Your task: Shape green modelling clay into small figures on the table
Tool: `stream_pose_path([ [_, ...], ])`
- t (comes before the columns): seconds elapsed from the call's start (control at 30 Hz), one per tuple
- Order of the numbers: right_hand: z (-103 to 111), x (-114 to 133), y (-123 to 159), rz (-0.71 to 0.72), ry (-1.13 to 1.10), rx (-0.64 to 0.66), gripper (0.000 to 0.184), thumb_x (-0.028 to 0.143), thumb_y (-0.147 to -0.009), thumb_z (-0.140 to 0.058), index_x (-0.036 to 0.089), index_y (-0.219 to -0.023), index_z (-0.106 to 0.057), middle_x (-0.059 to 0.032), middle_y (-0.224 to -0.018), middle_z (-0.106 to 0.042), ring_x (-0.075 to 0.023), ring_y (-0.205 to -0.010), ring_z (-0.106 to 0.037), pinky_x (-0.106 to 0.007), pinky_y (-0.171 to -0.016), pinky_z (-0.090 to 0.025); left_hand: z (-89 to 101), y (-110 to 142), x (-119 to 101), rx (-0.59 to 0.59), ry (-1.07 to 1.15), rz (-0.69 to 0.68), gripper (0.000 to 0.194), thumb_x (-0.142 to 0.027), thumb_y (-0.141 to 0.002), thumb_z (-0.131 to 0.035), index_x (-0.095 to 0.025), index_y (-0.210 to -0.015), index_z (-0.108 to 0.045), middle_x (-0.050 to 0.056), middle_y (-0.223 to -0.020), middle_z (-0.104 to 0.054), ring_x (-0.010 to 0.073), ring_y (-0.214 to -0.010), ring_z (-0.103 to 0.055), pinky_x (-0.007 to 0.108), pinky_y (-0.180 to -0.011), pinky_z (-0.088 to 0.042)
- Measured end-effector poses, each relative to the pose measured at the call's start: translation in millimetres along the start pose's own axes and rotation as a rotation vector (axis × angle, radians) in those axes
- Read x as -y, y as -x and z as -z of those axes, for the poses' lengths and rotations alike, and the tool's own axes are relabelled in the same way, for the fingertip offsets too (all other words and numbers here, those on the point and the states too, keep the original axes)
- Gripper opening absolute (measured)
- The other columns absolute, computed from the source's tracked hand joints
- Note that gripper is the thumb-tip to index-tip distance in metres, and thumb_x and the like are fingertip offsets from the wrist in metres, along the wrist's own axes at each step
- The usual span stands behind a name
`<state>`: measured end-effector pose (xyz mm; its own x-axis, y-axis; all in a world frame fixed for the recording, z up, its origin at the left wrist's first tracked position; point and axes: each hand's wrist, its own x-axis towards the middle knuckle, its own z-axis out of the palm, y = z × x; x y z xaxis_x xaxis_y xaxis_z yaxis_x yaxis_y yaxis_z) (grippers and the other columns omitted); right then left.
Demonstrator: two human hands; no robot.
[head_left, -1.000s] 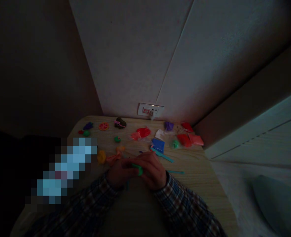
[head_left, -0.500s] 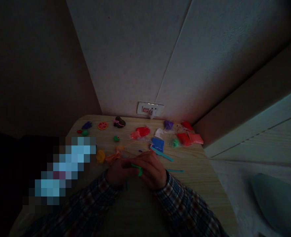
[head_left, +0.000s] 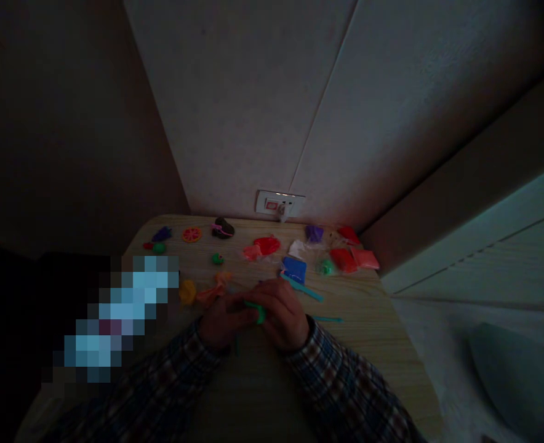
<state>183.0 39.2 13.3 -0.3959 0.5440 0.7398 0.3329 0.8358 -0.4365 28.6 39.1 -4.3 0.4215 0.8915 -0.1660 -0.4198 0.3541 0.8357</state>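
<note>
Over the near middle of the table, a piece of green modelling clay [head_left: 257, 312] sits between my two hands. My left hand [head_left: 226, 320] pinches it from the left with thumb and fingers. From the other side my right hand [head_left: 282, 311] curls its fingers over it, hiding part of the clay. Just beyond the right hand lie a blue clay packet [head_left: 294, 271] and a turquoise plastic knife [head_left: 304, 287]. A thin turquoise tool [head_left: 327, 319] rests to the right of that hand. Orange clay or wrapping [head_left: 214, 289] is close to my left hand.
Along the back of the wooden table [head_left: 364, 344] are a dark brown clay shape [head_left: 223, 228], a round pink-and-orange slice [head_left: 191, 234], red packets [head_left: 266, 246] and a purple packet [head_left: 314, 233]. A yellow lump [head_left: 188, 292] lies left. A wall socket [head_left: 280, 203] holds a plug.
The green clay has shifted slightly between my fingers, and both hands have moved very little. The things on the table stay where they were.
</note>
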Motion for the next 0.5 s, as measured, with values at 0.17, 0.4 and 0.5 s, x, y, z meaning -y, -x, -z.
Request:
stream_pose_path([
  [0.17,7.1,-6.4,-3.4,-0.266,-0.163,0.100,0.069,0.059,-0.077,-0.063,0.021,-0.132,-0.044,-0.0146,-0.121,-0.056,-0.0306,-0.113,-0.053,-0.047,-0.095,-0.044,0.9,0.9,-5.0,-0.043,0.056,0.103,0.032,-0.040,-0.050,-0.087,-0.017,-0.067,-0.073,0.002,-0.065,-0.070,0.0158,-0.064,-0.063,0.026,-0.062,-0.050],
  [0.4,10.8,-12.3,-3.6,-0.354,-0.404,0.240,0.046,0.059,-0.078,-0.061,0.022,-0.105,-0.063,-0.0136,-0.130,-0.051,-0.0294,-0.123,-0.047,-0.048,-0.102,-0.036,-1.1,1.0,-7.0,0.011,-0.015,0.066,0.034,-0.042,-0.049,-0.087,-0.018,-0.072,-0.077,0.001,-0.065,-0.070,0.0143,-0.060,-0.061,0.023,-0.058,-0.046],
  [0.5,10.4,-11.4,-3.6,-0.389,-0.418,0.201,0.039,0.055,-0.077,-0.065,0.022,-0.098,-0.064,-0.0127,-0.126,-0.054,-0.0291,-0.119,-0.050,-0.048,-0.101,-0.037,-1.7,-0.8,-7.0,-0.011,-0.026,0.051,0.032,-0.041,-0.048,-0.087,-0.018,-0.068,-0.076,0.001,-0.061,-0.069,0.0140,-0.057,-0.060,0.023,-0.056,-0.046],
])
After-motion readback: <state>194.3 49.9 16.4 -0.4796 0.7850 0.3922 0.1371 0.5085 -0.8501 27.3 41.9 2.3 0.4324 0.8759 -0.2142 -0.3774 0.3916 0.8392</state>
